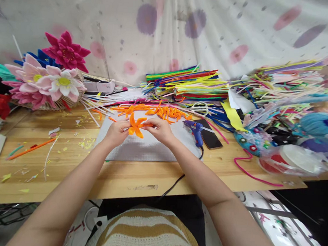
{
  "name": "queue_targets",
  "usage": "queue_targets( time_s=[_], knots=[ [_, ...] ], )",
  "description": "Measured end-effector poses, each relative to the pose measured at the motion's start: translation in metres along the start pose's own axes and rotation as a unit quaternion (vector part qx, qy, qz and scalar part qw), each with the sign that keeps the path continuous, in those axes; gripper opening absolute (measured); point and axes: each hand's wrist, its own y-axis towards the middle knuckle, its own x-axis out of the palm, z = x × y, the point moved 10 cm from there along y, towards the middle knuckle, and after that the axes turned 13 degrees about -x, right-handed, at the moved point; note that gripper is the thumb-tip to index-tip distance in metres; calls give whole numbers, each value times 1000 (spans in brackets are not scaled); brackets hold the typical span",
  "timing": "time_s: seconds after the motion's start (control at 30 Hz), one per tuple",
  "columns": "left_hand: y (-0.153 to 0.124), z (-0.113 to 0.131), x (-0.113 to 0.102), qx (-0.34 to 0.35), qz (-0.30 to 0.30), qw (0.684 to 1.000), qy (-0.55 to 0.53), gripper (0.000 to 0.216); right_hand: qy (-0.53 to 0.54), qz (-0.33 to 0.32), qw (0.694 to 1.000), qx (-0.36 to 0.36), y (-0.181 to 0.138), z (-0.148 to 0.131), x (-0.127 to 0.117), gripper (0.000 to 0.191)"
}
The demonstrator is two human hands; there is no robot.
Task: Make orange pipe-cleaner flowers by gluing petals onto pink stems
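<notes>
Between my two hands, over the grey mat [150, 152], is an orange pipe-cleaner flower [135, 126] with several pointed petals spread apart. My left hand [117, 132] pinches its left side. On the right, my right hand [159, 130] has thumb and fingers closed on a petal of the same flower. Just beyond the hands lies a heap of bent orange pipe-cleaner pieces [165, 112] along the mat's far edge. A blue glue gun [196, 132] rests at the mat's right side, its cord running toward the table's front edge.
A dark phone [211, 136] lies beside the glue gun. Bundles of coloured pipe cleaners [190, 83] are stacked at the back. Finished fuzzy flowers [64, 83] fill the back left. Scissors [200, 108] lie behind the mat. A plastic-wrapped tub [293, 159] stands right; scraps and an orange stem [32, 148] lie left.
</notes>
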Motion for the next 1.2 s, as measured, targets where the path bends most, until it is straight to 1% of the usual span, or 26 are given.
queue_targets(
  time_s=[0.1, 0.27, 0.4, 0.5, 0.53, 0.63, 0.7, 0.77, 0.83, 0.9, 0.97, 1.1, 1.2],
  knots=[
    [1, 1, 3, -3, -9, 1000, 8, 18, 22, 11, 999, 32, -3, 6, 1, 11],
    [1, 2, 6, -17, -21, 999, 19, 18, 0, 11, 1000, 15, -4, 3, 1, 22],
    [1, 5, 7, -5, -28, 999, 21, 17, 58, -7, 998, 38, -7, 13, 6, 20],
    [0, 6, 7, 5, -27, 999, 24, 17, 104, -35, 992, 67, -13, 22, 11, 44],
    [0, 6, 8, 4, -27, 999, 25, 17, 129, -51, 987, 81, -17, 24, 15, 47],
    [0, 3, 9, -2, -27, 999, 23, 17, 232, -95, 960, 121, -27, 26, 28, 39],
    [-1, 0, 9, -4, -23, 1000, 17, 17, 273, -88, 949, 132, -30, 25, 29, 38],
    [-1, -2, 8, -4, -19, 1000, 13, 18, 273, -66, 952, 126, -29, 24, 23, 38],
    [-1, -4, 9, -2, -18, 1000, 15, 18, 261, -58, 957, 112, -26, 23, 19, 37],
    [-1, -4, 9, 2, -20, 1000, 19, 18, 261, -71, 958, 99, -24, 22, 20, 35],
    [-1, -4, 10, 7, -24, 999, 20, 18, 283, -83, 951, 97, -24, 22, 24, 35],
    [-2, 0, 10, 13, -26, 999, 17, 17, 325, -80, 935, 113, -25, 25, 28, 36],
    [-3, 1, 9, 12, -21, 1000, 18, 19, 295, -82, 945, 119, -24, 27, 28, 37]
  ],
)
